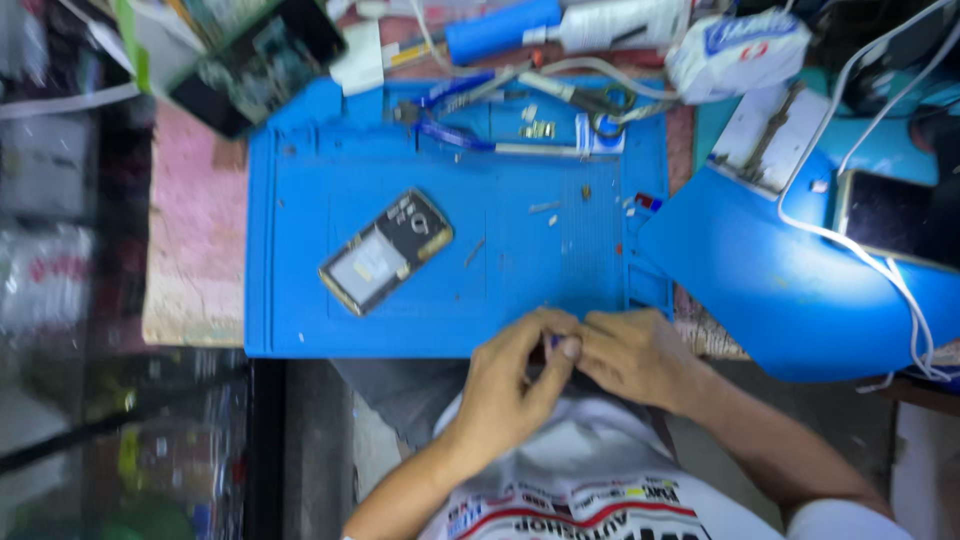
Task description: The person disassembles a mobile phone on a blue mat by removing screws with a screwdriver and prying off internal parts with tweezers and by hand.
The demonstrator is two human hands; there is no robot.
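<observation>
The small part pinched between your fingertips is too tiny and blurred to identify; it sits at the near edge of the blue mat [300, 200], just over your lap. Your left hand [510, 385] and right hand [630, 355] are pressed together, fingers closed on that part. Keep both over the mat so a drop lands there, not the floor. The opened phone [385, 250] lies well apart, with loose screws [545, 208] beyond it.

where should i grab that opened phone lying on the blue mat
Probably by its two long edges, near the middle, coming straight down from above. The phone lies flat and diagonal on the blue mat, open side up, so fingers on the rims would likely stay clear of the exposed parts.
</observation>
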